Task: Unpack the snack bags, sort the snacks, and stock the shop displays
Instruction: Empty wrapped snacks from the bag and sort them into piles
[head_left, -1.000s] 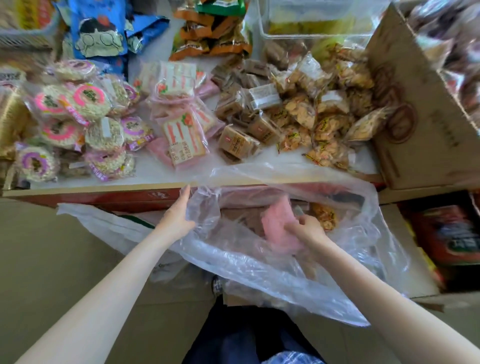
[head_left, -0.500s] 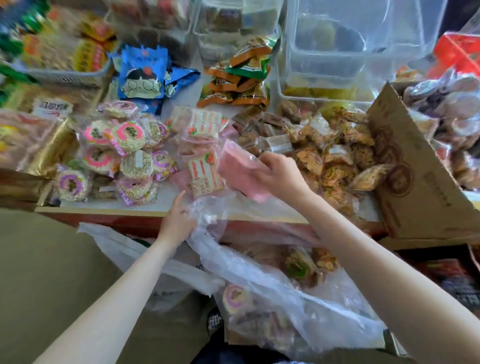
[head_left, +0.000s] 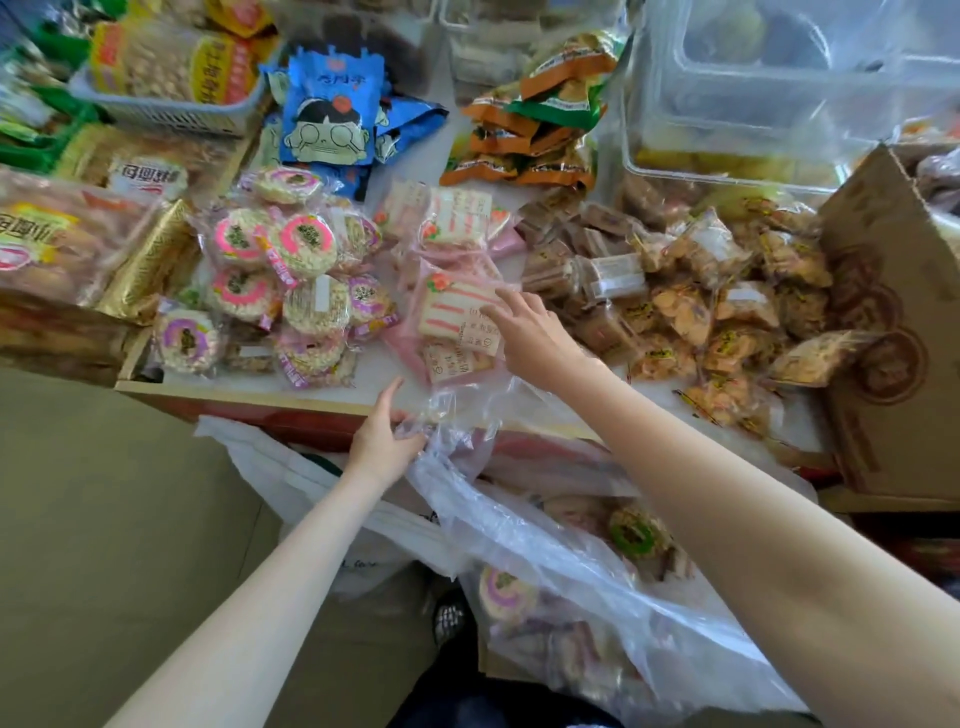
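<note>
Change: pink-wrapped cake packet (head_left: 457, 312) has left the clear plastic bag (head_left: 545, 545), now on its pile.
Right hand (head_left: 530, 338): fingers spread, empty (just released).
Left hand (head_left: 382, 441): grips bag's rim.

Left hand (head_left: 384, 441) grips the rim of the clear plastic bag (head_left: 545, 551) at the table edge (head_left: 249, 397), thumb up. Right hand (head_left: 530, 332) is extended, fingers spread and relaxed, fingertips touching the pink-striped snack packs (head_left: 457, 312); holds nothing. At 9 o'clock from those packs: pile of round pink-ringed rice cakes (head_left: 291, 270). At 3 o'clock: brown wrapped blocks (head_left: 587, 260), then golden cracker packets (head_left: 727, 306). At 12 o'clock: blue cartoon bags (head_left: 327, 119) and orange-green packets (head_left: 535, 130). Cardboard box (head_left: 893, 332) at the far right. Round cakes (head_left: 636, 532) are visible inside the bag.
</note>
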